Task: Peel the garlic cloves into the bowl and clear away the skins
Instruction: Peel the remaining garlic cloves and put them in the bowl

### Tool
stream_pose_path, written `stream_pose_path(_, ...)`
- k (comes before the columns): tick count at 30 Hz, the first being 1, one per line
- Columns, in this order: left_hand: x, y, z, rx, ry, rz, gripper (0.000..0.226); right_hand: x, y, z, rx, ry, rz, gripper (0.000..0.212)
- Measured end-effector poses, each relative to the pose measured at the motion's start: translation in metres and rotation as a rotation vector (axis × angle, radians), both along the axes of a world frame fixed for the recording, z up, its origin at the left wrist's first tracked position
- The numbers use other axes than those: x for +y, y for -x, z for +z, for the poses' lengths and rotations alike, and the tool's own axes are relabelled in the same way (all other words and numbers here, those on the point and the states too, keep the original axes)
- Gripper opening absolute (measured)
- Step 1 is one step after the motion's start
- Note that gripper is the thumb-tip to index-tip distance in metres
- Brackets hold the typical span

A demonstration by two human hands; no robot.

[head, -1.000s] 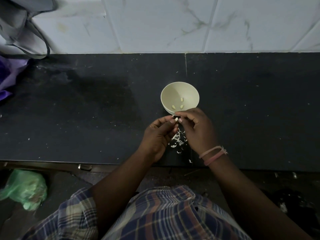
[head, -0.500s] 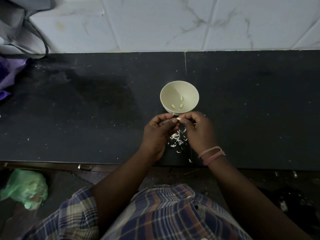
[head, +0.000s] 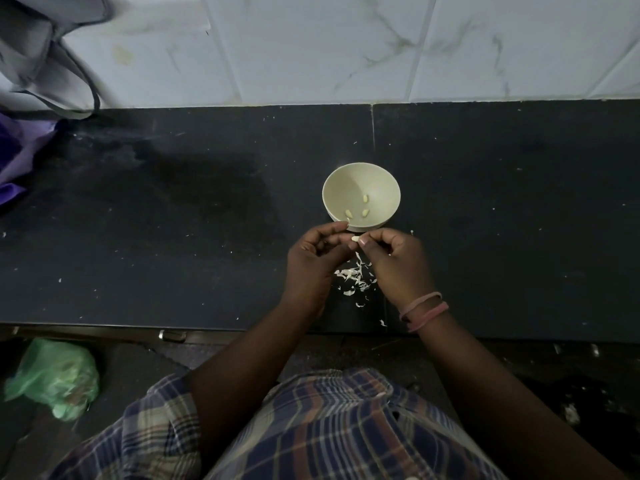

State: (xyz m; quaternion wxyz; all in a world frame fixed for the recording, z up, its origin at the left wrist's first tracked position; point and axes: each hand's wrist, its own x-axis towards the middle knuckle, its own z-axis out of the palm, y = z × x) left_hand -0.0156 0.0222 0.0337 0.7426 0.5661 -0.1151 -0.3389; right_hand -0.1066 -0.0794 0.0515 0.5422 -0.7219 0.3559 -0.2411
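Observation:
A small cream bowl (head: 341,183) stands on the black counter (head: 173,237) with three peeled garlic cloves (head: 356,208) inside. Just in front of it my right hand (head: 398,265) pinches a small pale garlic clove (head: 354,239) at its fingertips. My left hand (head: 313,261) is curled beside it, thumb and fingers close to the clove, and a thin flake of skin (head: 346,221) sticks up from its fingertips. A scatter of white garlic skins (head: 355,280) lies on the counter beneath and between the hands.
A white tiled wall (head: 346,46) backs the counter. Grey and purple bags (head: 31,98) sit at the far left. A green plastic bag (head: 52,379) lies on the floor at lower left. My checked clothing (head: 311,427) fills the bottom of the view.
The hands have drawn slightly apart; the left hand has pulled a flake of skin away to the left while the right hand keeps the clove. The bowl has not moved.

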Motion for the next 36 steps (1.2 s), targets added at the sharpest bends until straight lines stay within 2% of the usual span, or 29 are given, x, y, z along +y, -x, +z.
stream_pose_path(13,0.0016,0.0009,0.0004,-0.223,-0.142,0.012,0.026,-0.0002,0.001,-0.0045,0.059,0.105,0.014,0.008)
stream_pose_path(21,0.003,0.0003,0.0028,-0.434,-0.247,-0.008,0.02,-0.0018,0.0049,-0.0035,0.099,0.121,0.054,0.009)
stream_pose_path(36,0.0008,-0.002,0.004,-0.41,-0.277,-0.047,0.017,-0.0037,0.0085,-0.0052,0.126,0.213,0.065,0.008)
